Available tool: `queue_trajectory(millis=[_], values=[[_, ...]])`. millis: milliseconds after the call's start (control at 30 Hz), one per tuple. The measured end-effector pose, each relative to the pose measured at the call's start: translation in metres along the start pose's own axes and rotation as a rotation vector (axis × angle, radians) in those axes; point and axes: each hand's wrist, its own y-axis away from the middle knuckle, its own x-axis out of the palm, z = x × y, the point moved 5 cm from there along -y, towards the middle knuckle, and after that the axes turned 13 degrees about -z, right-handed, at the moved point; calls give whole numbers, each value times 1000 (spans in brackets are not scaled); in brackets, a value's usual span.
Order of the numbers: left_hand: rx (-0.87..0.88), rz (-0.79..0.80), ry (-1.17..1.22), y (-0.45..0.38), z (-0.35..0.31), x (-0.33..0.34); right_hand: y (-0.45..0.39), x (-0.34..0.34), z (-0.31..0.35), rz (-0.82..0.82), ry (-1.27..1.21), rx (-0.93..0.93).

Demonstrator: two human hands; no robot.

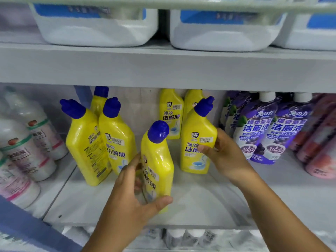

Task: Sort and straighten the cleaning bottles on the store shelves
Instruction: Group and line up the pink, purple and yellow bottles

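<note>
Yellow bottles point(198, 142): glossy smooth plastic, highlights seen; blue caps point(158, 131) ribbed plastic. Purple pouches point(261, 128): shiny printed film. Shelf board point(200, 197): matt, smooth, painted grey-white. White jugs point(98, 28): satin plastic.

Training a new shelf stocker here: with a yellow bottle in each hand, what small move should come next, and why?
Probably set the front yellow bottle in the left hand upright, label forward, in the gap beside the bottle that the right hand steadies. It stands tilted, ahead of the row, label turned sideways.
</note>
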Motion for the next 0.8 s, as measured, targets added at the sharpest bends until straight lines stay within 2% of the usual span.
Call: queue_trajectory(millis=[133, 200, 333, 400, 467, 600, 800], values=[[-61, 42, 207, -7, 4, 6, 2, -16, -9, -46, -75, 36], [-60, 23, 140, -11, 6, 13, 2, -18, -10, -40, -67, 29], [-13, 97, -9, -18, 3, 16, 1, -21, -12, -69, -66, 32], [-13, 150, -6, -17, 4, 14, 3, -23, -16, -75, -54, 51], [-83, 188, 119, -12, 3, 19, 7, -25, -20, -57, -30, 66], [-219, 54, 297, -16, 5, 47, 5, -23, -21, -93, -28, 52], [-77, -195, 215, -77, 3, 83, -22, -11, -17, -157, -67, 4]])
